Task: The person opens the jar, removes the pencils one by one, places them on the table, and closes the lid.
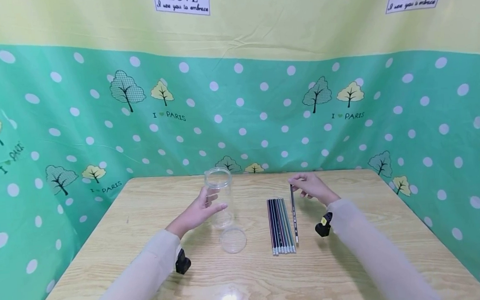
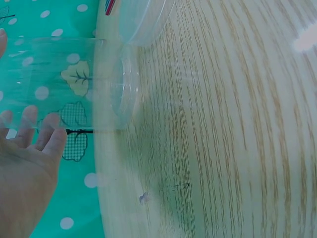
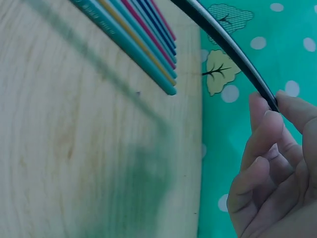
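A tall clear plastic jar (image 1: 219, 197) stands upright near the middle of the table. My left hand (image 1: 201, 209) holds its side, with the fingers and thumb on opposite sides of the wall in the left wrist view. A clear round lid (image 1: 234, 246) lies flat just in front of the jar. My right hand (image 1: 310, 186) pinches one dark pencil (image 1: 294, 215) by its far end, between thumb and fingertips. The pencil slants above the table in the right wrist view (image 3: 225, 43). To its left, several pencils (image 1: 280, 225) of mixed colours lie side by side in a row.
The wooden table (image 1: 148, 265) ends at a green and yellow printed curtain (image 1: 242, 113) behind and at both sides. Black wrist cameras (image 1: 182, 262) sit under both sleeves. Light glares off the table's front.
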{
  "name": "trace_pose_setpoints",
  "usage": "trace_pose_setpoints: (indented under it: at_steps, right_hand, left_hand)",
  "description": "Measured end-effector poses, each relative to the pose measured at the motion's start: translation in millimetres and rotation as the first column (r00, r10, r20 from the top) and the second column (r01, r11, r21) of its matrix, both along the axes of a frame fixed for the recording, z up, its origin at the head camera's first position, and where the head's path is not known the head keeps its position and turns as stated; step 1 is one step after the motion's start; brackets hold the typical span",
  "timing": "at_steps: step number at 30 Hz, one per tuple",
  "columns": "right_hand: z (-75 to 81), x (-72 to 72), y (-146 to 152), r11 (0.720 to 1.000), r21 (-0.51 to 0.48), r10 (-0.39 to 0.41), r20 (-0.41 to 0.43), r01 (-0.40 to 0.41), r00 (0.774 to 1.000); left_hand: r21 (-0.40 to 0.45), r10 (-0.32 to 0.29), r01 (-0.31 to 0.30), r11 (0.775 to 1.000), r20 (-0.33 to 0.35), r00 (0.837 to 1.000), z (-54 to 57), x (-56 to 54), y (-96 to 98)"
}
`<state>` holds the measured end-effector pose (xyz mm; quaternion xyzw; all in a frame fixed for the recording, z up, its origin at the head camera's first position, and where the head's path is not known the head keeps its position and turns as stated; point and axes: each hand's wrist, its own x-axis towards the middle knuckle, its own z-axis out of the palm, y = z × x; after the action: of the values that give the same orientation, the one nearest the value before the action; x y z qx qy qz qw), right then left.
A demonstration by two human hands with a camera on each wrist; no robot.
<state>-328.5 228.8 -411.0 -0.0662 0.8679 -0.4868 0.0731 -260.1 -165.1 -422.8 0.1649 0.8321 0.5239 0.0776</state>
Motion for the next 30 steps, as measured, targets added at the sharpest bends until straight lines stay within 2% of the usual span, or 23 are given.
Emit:
trace_pose_setpoints:
  at_steps: [16,23,30]
  right_hand:
    - [-28.3,-5.1,-1.3,0.999,0.032,0.039,0.056,-0.041,0.998]
    - [-33.3,0.0,-3.4,0.999,0.044,0.011,0.067,-0.014,0.998]
    - [-42.3,0.1,-5.2,0.994,0.104,-0.025,0.061,0.018,0.998]
  left_hand:
    - [0.013,0.002,-0.002,1.0,0.0,1.0,0.3,0.5,-0.2]
    - [0.012,0.008,-0.008,1.0,0.003,1.0,-0.4,-0.6,0.2]
    - [0.017,0.001,-0.001,1.0,0.001,1.0,-0.3,-0.8,0.6]
